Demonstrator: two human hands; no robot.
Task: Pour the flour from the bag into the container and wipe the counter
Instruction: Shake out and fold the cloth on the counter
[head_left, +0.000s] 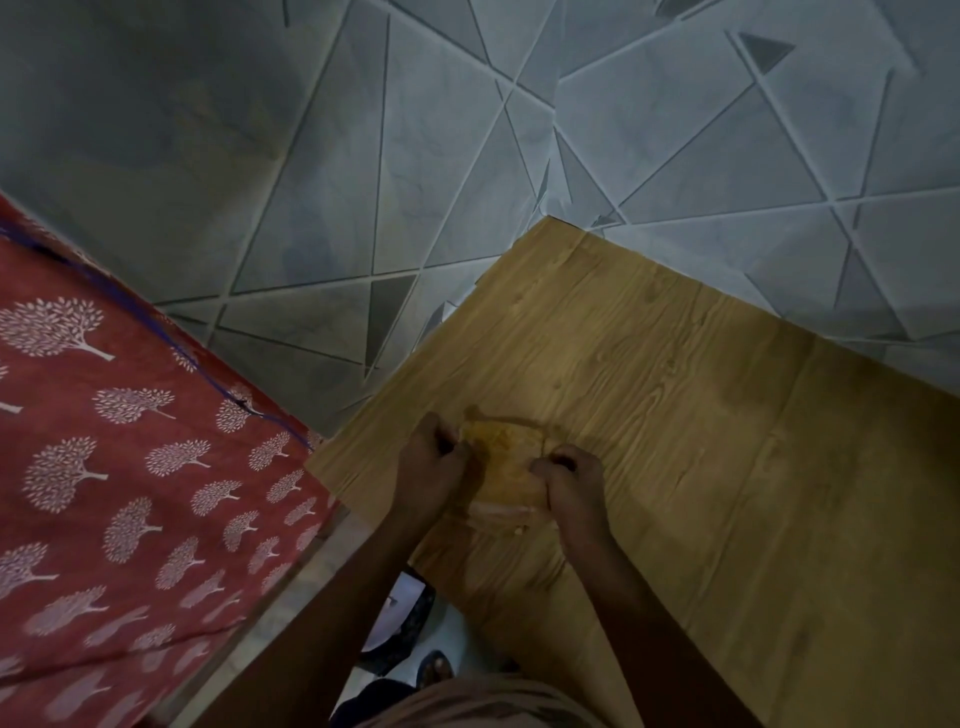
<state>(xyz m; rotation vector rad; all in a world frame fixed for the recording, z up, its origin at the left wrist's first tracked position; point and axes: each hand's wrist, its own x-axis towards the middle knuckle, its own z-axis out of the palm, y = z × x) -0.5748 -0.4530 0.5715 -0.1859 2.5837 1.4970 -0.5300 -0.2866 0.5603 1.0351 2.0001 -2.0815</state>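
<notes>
Flour bag (501, 457), clear and part full of yellowish flour, sits on the worktop (727, 467) near its left edge. Left hand (434, 462) and right hand (569, 483) each pinch a side of its top with curled fingers, probably to pull the mouth open or steady it for pouring. No container can be made out. A red patterned cloth (104, 441) lies to the left.

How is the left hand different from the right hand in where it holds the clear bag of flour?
The left hand grips the bag of flour at its left side, farther up the wooden counter; the right hand grips the right side, lower and nearer the person. The left forearm crosses the counter's edge, while the right forearm lies over the counter. Both hands have curled fingers pinching the plastic.
</notes>
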